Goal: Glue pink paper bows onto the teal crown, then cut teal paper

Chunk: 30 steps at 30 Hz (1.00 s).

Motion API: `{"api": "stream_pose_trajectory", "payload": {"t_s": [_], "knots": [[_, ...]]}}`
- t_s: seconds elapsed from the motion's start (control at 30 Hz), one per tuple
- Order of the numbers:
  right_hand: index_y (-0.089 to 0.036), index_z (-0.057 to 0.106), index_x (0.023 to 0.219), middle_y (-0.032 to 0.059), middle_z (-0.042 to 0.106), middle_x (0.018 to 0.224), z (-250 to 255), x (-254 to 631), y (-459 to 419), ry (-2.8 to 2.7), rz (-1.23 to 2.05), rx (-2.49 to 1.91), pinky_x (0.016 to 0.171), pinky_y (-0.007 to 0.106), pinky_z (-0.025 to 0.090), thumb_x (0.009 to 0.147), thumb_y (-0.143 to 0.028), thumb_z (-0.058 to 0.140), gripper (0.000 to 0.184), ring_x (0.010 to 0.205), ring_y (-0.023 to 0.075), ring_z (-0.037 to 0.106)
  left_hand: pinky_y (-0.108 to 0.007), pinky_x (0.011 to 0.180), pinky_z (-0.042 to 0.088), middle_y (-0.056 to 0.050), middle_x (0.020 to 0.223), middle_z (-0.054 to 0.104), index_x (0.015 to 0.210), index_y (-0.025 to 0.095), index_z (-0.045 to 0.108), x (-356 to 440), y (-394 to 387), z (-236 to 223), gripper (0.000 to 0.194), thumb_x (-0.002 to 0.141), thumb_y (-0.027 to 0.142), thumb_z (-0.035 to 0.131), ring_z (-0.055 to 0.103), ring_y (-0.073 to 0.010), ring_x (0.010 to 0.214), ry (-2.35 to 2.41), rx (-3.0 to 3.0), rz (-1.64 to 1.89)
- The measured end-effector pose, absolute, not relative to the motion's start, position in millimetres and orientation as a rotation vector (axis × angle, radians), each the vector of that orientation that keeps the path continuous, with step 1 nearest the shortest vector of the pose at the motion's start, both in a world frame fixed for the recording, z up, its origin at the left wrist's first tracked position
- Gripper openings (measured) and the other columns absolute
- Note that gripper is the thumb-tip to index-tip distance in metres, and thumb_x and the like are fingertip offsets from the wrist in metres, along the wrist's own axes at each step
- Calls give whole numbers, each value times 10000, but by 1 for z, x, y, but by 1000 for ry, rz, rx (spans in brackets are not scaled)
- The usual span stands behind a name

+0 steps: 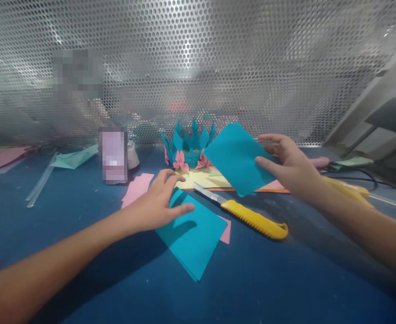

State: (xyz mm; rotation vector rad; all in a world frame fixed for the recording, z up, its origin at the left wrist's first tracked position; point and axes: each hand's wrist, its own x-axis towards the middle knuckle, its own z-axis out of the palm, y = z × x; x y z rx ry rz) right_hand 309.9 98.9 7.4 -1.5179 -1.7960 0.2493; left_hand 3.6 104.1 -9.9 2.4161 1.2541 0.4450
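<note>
A square sheet of blue paper is pinched by its right corner between the thumb and fingers of my right hand, raised and tilted above the table. My left hand hovers over the left part of a stack of blue paper squares, fingers apart, holding nothing. Pink paper peeks out from beneath that stack. Between the stack and the raised sheet lies a box cutter with a yellow handle, its blade pointing up and left.
Behind stands a folded blue paper crown with pink paper flowers. A phone leans on a white spool. Yellow paper, pink paper and a yellow tool lie around. Perforated metal closes the back.
</note>
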Motion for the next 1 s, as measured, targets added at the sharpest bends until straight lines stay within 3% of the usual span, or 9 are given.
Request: {"api": "stream_pose_trajectory", "payload": {"t_s": [0.13, 0.23, 0.33, 0.47, 0.57, 0.7, 0.8, 0.9, 1.0], "knots": [[-257, 304, 1322, 122, 610, 1119, 10, 279, 73, -1818, 528, -1377, 681, 364, 546, 879, -390, 448, 485, 977, 252, 615, -420, 832, 473, -102, 1150, 490, 1137, 190, 478, 1, 114, 1, 400, 876, 469, 360, 565, -218, 915, 1334, 2097, 481], [-235, 352, 1251, 82, 599, 1036, -3, 258, 58, -1885, 704, -1318, 717, 363, 556, 850, -335, 487, 435, 942, 225, 624, -362, 743, 486, -94, 1054, 543, 1083, 169, 485, 1, 123, 3, 430, 879, 509, 318, 570, -191, 832, 1330, 1717, 565], [-218, 373, 1236, 89, 588, 1080, -14, 246, 47, -1967, 668, -1283, 892, 417, 505, 854, -270, 483, 400, 1036, 216, 590, -344, 727, 476, -119, 1088, 546, 1075, 151, 490, 1, 125, 1, 535, 846, 611, 340, 566, -194, 844, 1277, 1620, 575], [-224, 318, 1325, 121, 554, 1258, -15, 242, 40, -2181, 661, -1169, 946, 425, 473, 897, -242, 451, 449, 1166, 213, 534, -386, 807, 457, -111, 1174, 502, 1233, 195, 434, 3, 115, -5, 619, 770, 594, 531, 537, -215, 914, 1282, 2073, 453], [-217, 416, 1283, 114, 541, 1305, -10, 253, 49, -2299, 387, -1191, 973, 455, 437, 922, -281, 413, 366, 1200, 234, 506, -436, 891, 426, -94, 1225, 446, 1257, 265, 446, 3, 106, -8, 605, 757, 585, 561, 486, -264, 1058, 1222, 2330, 332], [-210, 498, 1205, 100, 610, 1192, -6, 295, 86, -2273, 60, -1393, 870, 440, 480, 872, -302, 459, 348, 1051, 257, 584, -471, 981, 363, -85, 1285, 375, 1222, 298, 483, -1, 107, -12, 539, 755, 545, 590, 398, -297, 1185, 1183, 2423, 223], [-189, 542, 1141, 121, 616, 1170, -4, 338, 113, -2371, -176, -1606, 890, 426, 444, 808, -277, 513, 346, 1061, 283, 570, -470, 979, 365, -77, 1277, 382, 1184, 300, 508, -3, 110, -14, 531, 732, 557, 615, 394, -303, 1183, 1170, 2418, 187], [-164, 566, 1081, 153, 653, 1049, -1, 372, 124, -2299, -234, -1852, 695, 333, 466, 802, -167, 441, 306, 832, 227, 634, -464, 981, 361, -75, 1229, 419, 1150, 279, 528, -2, 112, -16, 461, 772, 538, 580, 418, -288, 1156, 1179, 2403, 242], [-199, 611, 813, 91, 683, 763, 7, 393, 121, -2237, -288, -1924, 511, 286, 372, 678, -82, 482, 221, 564, 179, 575, -458, 982, 354, -85, 1169, 447, 1107, 235, 552, 2, 113, -20, 347, 858, 466, 483, 441, -263, 1118, 1222, 2417, 388]]}}
